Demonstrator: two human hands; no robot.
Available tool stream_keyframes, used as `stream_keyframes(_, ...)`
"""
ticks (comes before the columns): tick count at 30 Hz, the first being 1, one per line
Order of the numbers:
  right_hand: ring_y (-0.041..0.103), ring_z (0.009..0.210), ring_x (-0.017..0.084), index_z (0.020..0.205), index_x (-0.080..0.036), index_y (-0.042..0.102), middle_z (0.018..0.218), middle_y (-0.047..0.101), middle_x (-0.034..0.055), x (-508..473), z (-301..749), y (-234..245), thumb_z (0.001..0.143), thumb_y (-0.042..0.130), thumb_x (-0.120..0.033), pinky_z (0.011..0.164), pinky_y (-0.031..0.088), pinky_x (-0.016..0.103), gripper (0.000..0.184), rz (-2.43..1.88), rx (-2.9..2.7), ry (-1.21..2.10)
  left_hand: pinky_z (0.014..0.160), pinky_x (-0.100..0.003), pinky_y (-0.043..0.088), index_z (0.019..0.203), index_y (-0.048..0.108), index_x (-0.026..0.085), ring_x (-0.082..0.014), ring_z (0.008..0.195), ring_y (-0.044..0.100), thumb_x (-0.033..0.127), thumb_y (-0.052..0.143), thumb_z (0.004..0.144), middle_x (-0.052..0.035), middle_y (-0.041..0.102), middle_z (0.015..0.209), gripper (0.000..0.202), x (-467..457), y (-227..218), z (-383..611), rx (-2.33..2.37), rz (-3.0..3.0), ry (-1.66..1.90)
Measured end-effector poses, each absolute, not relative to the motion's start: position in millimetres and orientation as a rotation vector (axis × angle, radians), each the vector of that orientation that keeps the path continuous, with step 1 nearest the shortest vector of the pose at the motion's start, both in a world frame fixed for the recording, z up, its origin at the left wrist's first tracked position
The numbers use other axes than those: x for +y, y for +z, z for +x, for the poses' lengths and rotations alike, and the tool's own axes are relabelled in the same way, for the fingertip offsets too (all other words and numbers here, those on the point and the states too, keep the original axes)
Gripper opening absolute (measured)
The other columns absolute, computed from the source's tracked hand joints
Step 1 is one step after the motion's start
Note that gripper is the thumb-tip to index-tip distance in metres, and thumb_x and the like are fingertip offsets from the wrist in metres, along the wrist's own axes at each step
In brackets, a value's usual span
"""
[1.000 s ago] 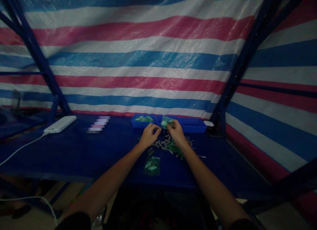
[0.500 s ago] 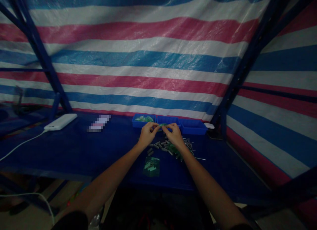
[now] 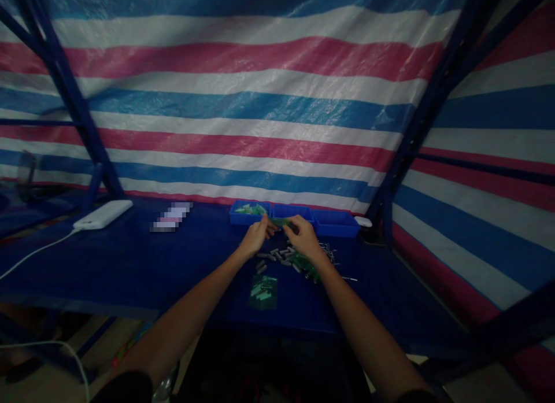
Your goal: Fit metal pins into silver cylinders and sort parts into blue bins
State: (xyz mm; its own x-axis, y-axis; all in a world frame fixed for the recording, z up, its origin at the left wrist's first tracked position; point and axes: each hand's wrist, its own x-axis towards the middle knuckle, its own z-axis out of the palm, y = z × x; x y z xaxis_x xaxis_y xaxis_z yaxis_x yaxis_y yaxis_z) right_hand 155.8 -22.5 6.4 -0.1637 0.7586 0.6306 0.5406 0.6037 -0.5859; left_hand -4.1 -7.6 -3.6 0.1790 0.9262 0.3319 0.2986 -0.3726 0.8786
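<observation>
At left, the blue bin (image 3: 243, 220) stands just behind the left hand (image 3: 255, 236), whose knuckles might knock it. I cannot tell if this hand's grip pinches or only touches the green packet (image 3: 282, 221), which is between both hands, above the tabletop (image 3: 208, 276); a loose left end could swing. Below, metal cylinders (image 3: 285, 254) lie scattered and may roll if brushed. The right hand (image 3: 304, 235) has its grip pinched on the packet's right end; slippery film could let it drop.
</observation>
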Motion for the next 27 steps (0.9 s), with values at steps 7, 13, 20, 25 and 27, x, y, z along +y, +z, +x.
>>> stream_keyframes(7, 0.05, 0.084, 0.015, 0.096, -0.021, 0.063, 0.094, 0.044, 0.0044, -24, 152, 1, 0.068, 0.045, -0.002, 0.075, 0.044, 0.028, 0.038, -1.029, -1.958, 0.21, 0.045, -0.02, 0.032, 0.069, 0.058, 0.014, -0.0089, 0.046, 0.044, 0.045, 0.055, 0.07, 0.0039, 0.048, 0.051, 0.031, -3, 4, -13, 1.16, 1.649, 1.181)
stream_keyframes(13, 0.05, 0.083, 0.016, 0.103, -0.018, 0.059, 0.096, 0.042, 0.0053, -23, 156, -1, 0.075, 0.051, -0.013, 0.08, 0.044, 0.032, 0.03, -1.199, -1.898, 0.213, 0.056, -0.023, 0.039, 0.071, 0.061, 0.015, -0.0137, 0.057, 0.055, 0.039, 0.053, 0.072, -0.0012, 0.06, 0.06, 0.025, 6, 22, -45, 1.558, 1.839, 1.619)
stream_keyframes(20, 0.052, 0.083, 0.015, 0.099, -0.019, 0.061, 0.095, 0.045, 0.004, -22, 156, -3, 0.077, 0.055, -0.023, 0.082, 0.043, 0.031, 0.023, -1.238, -1.958, 0.242, 0.061, -0.024, 0.04, 0.082, 0.062, 0.017, -0.0168, 0.07, 0.06, 0.041, 0.044, 0.079, -0.0048, 0.066, 0.076, 0.03, 35, 45, -77, 2.088, 1.808, 1.694)
stream_keyframes(25, 0.052, 0.084, 0.015, 0.098, -0.019, 0.061, 0.095, 0.046, 0.004, -22, 157, -3, 0.078, 0.055, -0.028, 0.082, 0.043, 0.03, 0.023, -1.221, -1.974, 0.246, 0.069, -0.03, 0.04, 0.089, 0.062, 0.016, -0.0237, 0.085, 0.057, 0.036, 0.041, 0.081, -0.0098, 0.066, 0.088, 0.029, 53, 60, -72, 2.325, 2.077, 1.374)
stream_keyframes(27, 0.053, 0.084, 0.015, 0.099, -0.019, 0.061, 0.095, 0.047, 0.0044, -23, 158, -2, 0.079, 0.054, -0.028, 0.082, 0.042, 0.03, 0.023, -1.235, -1.973, 0.245, 0.075, -0.035, 0.038, 0.091, 0.062, 0.014, -0.0279, 0.093, 0.053, 0.033, 0.041, 0.081, -0.0137, 0.065, 0.092, 0.03, 58, 60, -69, 2.378, 2.231, 1.175)
